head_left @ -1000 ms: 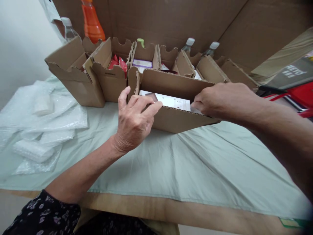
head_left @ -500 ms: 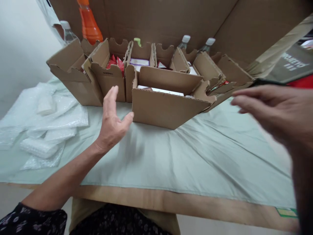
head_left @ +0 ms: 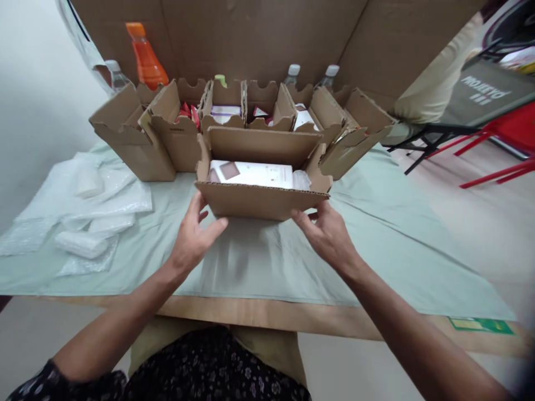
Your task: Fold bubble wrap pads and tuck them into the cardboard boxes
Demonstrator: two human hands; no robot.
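Observation:
An open-topped cardboard box [head_left: 263, 203] stands crosswise in front of a row of similar boxes. In it lie a white carton [head_left: 259, 174] with a brown square print and a piece of clear bubble wrap [head_left: 301, 180]. At its lower left corner is my left hand [head_left: 196, 234], fingers against the side and thumb out in front. My right hand [head_left: 324, 228] grips the lower right corner, its thumb by the front face. The fingertips of both hands are partly hidden behind the box.
Behind stands a row of cardboard boxes [head_left: 167, 145] holding packets and cartons. Beyond it are an orange bottle [head_left: 148, 61], clear capped bottles [head_left: 292, 73] and a tall cardboard panel [head_left: 251, 39]. Bubble wrap [head_left: 87, 195] lies left on the green cloth [head_left: 267, 273]. A red chair [head_left: 501, 139] stands right.
My right hand has come in from the far right to the box's right corner. The box now faces me more squarely, and the view has shifted right, showing more of its contents.

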